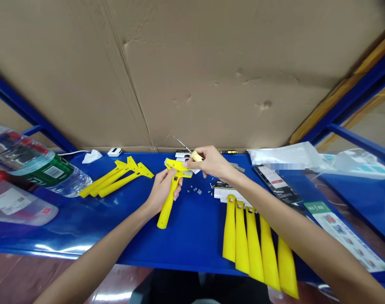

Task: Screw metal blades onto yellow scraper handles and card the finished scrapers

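My left hand [158,190] is closed around the neck of a yellow scraper [166,209], its handle slanting down toward me. A pale blade strip lies along the scraper's wide head. My right hand [213,161] grips a screwdriver [197,156] by its yellowish handle, and the shaft points up and to the left, away from the scraper. The right fingertips are close to the right end of the scraper head; whether they touch it I cannot tell. Small nuts [195,190] and screws [211,190] lie scattered on the blue table just below the right hand.
Several yellow handles [242,236] lie in a row at right, partly under my right forearm. Three yellow scrapers [119,179] rest at left, near a water bottle [53,169] and a plastic jar [23,204]. A phone [276,183] and plastic bag [284,154] sit at right. Cardboard [195,76] stands behind.
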`<state>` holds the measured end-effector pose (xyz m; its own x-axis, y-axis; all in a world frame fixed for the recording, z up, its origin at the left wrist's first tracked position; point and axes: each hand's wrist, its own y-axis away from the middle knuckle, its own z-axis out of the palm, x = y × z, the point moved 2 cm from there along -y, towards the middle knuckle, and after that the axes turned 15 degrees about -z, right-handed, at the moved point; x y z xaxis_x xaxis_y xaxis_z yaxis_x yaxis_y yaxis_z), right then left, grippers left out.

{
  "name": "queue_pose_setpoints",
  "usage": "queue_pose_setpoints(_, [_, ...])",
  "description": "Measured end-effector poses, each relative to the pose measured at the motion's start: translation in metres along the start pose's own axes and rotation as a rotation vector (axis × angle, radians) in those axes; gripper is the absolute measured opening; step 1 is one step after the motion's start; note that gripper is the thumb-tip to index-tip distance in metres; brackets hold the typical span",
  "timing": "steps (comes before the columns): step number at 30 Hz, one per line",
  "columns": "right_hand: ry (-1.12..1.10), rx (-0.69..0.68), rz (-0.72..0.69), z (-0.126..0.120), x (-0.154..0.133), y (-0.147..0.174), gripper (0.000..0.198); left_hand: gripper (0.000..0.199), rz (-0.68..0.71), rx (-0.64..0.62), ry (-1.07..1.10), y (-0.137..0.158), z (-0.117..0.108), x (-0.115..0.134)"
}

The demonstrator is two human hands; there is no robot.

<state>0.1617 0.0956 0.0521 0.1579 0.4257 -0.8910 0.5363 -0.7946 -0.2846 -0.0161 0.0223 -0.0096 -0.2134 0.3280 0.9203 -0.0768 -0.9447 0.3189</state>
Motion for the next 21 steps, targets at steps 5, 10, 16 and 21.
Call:
queue_pose_setpoints(5, [-0.043, -0.042, 0.025, 0.005, 0.012, -0.001, 0.032, 0.032, -0.042, -0.064, 0.011, 0.000, 0.000, 0.000])
queue_pose_setpoints(10, [-0.039, -0.074, 0.022, 0.008, 0.016, 0.000, 0.025, 0.031, -0.085, -0.208, 0.070, -0.002, 0.000, -0.005])
queue_pose_setpoints(16, [0.114, -0.087, -0.022, 0.010, 0.011, 0.002, 0.019, 0.030, -0.086, -0.243, 0.116, -0.002, 0.002, -0.006])
queue_pose_setpoints(21, [0.104, -0.112, -0.075, 0.007, 0.010, 0.001, 0.022, 0.035, -0.065, -0.167, 0.065, -0.002, 0.003, -0.005])
